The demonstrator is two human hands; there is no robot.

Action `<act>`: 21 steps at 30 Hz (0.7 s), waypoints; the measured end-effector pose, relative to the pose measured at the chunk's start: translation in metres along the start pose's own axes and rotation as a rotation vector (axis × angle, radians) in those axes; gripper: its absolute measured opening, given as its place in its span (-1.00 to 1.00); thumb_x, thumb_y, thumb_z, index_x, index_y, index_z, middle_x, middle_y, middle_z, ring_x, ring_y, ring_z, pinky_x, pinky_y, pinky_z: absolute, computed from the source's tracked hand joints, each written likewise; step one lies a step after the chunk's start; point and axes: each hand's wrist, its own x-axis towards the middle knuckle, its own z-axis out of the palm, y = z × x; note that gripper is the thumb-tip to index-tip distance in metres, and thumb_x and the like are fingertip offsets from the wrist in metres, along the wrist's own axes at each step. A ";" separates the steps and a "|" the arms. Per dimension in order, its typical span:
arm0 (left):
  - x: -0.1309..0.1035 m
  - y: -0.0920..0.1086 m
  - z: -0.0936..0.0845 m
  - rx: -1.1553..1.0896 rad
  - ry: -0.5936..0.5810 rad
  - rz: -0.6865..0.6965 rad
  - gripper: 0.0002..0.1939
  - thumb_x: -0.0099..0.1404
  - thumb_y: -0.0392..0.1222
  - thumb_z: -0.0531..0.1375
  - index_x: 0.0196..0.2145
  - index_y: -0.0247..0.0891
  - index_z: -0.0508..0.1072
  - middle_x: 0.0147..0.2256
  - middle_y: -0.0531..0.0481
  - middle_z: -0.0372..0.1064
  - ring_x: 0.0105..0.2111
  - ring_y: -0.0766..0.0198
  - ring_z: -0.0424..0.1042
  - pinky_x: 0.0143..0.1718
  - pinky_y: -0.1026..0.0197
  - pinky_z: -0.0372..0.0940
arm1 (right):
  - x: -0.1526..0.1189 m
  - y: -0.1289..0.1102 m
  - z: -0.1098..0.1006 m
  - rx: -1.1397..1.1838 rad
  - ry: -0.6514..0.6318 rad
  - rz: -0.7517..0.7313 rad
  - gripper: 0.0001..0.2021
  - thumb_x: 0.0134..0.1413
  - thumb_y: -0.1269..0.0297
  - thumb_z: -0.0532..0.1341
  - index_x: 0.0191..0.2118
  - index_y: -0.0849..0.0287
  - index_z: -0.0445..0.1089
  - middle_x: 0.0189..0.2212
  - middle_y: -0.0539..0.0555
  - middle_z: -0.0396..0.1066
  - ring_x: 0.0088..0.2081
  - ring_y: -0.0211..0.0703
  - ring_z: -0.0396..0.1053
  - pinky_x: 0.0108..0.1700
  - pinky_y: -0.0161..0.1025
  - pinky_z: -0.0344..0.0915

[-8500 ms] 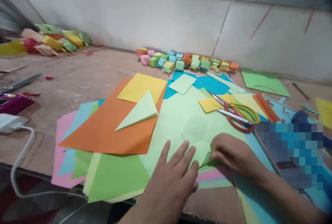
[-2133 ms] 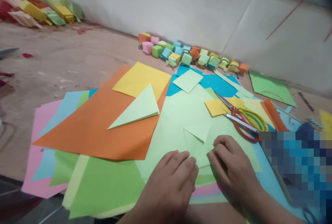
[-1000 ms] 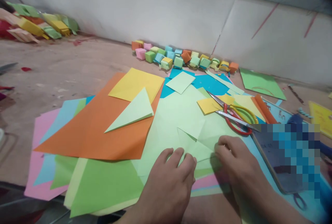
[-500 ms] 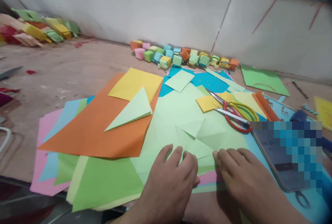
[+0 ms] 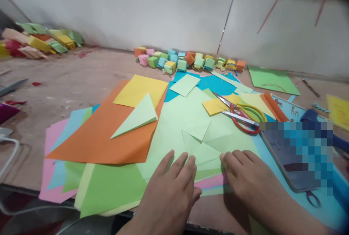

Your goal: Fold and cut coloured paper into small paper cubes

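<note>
A small folded piece of pale green paper (image 5: 207,152) lies on a large pale green sheet (image 5: 174,118) and blends in with it. My left hand (image 5: 174,180) rests flat at the lower left of the folded piece, fingers stretched and slightly apart. On the other side, my right hand (image 5: 242,171) has its fingers curled together, with the tips at the folded piece's right corner. A pale green folded triangle (image 5: 137,117) sits to the left on an orange sheet (image 5: 103,137). Scissors (image 5: 237,113) with red and yellow handles lie beyond my right hand.
Several small paper boxes (image 5: 181,64) line the wall. More folded paper shapes (image 5: 40,40) are heaped at the far left. A phone (image 5: 283,162) lies right of my right hand. A white cable (image 5: 12,155) runs along the left edge, and a green sheet (image 5: 269,78) lies at the back right.
My left hand has moved slightly left, its fingers straightening away from the folded paper. My right fingertips stay at the paper's right corner. The camera view has shifted a little.
</note>
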 end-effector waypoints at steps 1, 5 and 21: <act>-0.001 -0.001 0.000 -0.006 0.008 0.000 -0.63 0.48 -0.17 -0.06 -0.12 -0.31 0.53 -0.06 -0.05 0.52 -0.02 0.09 0.43 0.12 -0.03 0.12 | 0.000 0.001 0.000 0.002 -0.001 -0.002 -0.74 -0.10 0.65 0.14 -0.61 0.17 0.37 -0.55 0.13 0.34 -0.48 -0.04 0.21 -0.44 -0.13 0.02; 0.000 -0.004 0.000 -0.064 0.045 0.000 -0.62 0.49 -0.21 -0.07 -0.16 -0.33 0.53 -0.08 -0.08 0.53 -0.04 0.12 0.46 0.09 0.00 0.19 | 0.001 0.005 0.003 0.017 0.036 -0.044 -0.71 0.00 0.65 0.12 -0.61 0.20 0.37 -0.58 0.12 0.31 -0.49 -0.05 0.18 -0.45 -0.13 0.00; 0.004 -0.001 0.013 -0.103 -0.016 -0.034 -0.70 0.44 -0.21 0.02 0.01 -0.37 0.42 0.06 -0.20 0.43 0.09 0.06 0.38 0.18 -0.06 0.22 | 0.006 0.021 0.008 0.134 0.117 0.009 -0.60 0.28 0.55 -0.01 0.16 0.24 0.30 -0.05 0.30 0.37 -0.07 0.04 0.33 -0.10 -0.04 0.32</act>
